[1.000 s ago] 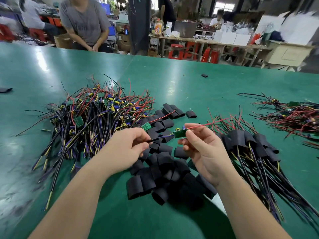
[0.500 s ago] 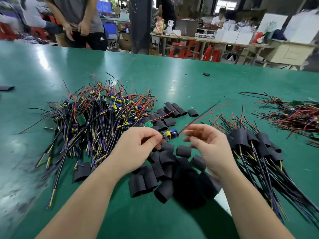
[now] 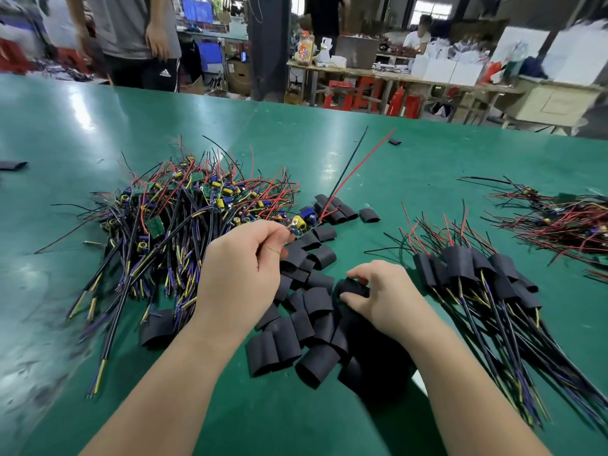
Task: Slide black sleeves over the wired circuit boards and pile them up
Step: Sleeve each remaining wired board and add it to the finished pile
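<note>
Since half a second earlier, the right hand [image 3: 385, 301] had left the wires and dropped toward the lower centre of the frame, while the left hand [image 3: 243, 268] had lifted a little and now carried the circuit board [image 3: 304, 225] alone.

That left hand was curled, pinching the near end of the circuit board between thumb and forefinger, just left of centre and above the loose sleeves [image 3: 306, 324]. The board's long axis ran from lower left to upper right, and its red and black leads [image 3: 358, 162] carried that line on, rising free toward the upper middle of the frame.

Below and to the right of the board, the right hand lay on the heap with thumb and fingertips closed around one black sleeve [image 3: 353, 287]; whether it was already lifted clear of its neighbours could not be told.

So the sleeve lay near the right hand and well apart from the lead tips, the only free end by which it could go on. My judgement: the sleeve would have to be brought up past the board to those tips, its opening turned to face down their line, then drawn back toward the left hand.

Bare boards [image 3: 177, 218] were heaped at the left on the green worktop [image 3: 427, 153], and sleeved boards [image 3: 467, 268] were piled at the right, nearer the right hand.
</note>
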Demonstrator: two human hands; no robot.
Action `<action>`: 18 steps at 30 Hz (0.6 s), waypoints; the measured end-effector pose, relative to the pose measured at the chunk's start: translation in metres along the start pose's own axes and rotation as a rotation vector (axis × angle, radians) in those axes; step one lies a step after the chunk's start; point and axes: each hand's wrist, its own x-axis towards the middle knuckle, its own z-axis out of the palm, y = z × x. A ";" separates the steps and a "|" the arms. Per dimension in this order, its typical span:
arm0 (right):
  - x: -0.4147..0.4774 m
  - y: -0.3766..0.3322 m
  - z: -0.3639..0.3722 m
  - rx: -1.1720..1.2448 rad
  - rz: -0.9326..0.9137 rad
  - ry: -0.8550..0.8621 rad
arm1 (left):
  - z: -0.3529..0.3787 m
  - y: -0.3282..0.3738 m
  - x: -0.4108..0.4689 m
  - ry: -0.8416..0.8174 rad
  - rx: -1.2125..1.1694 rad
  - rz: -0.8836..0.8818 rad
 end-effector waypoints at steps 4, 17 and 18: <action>0.003 -0.008 -0.009 -0.131 0.004 -0.147 | -0.001 0.003 -0.001 -0.002 0.004 0.021; 0.001 0.012 -0.018 0.197 0.016 -0.124 | 0.000 0.002 -0.004 -0.180 -0.039 0.138; 0.000 0.016 -0.022 0.268 0.026 -0.082 | -0.001 0.000 -0.003 -0.194 -0.049 0.138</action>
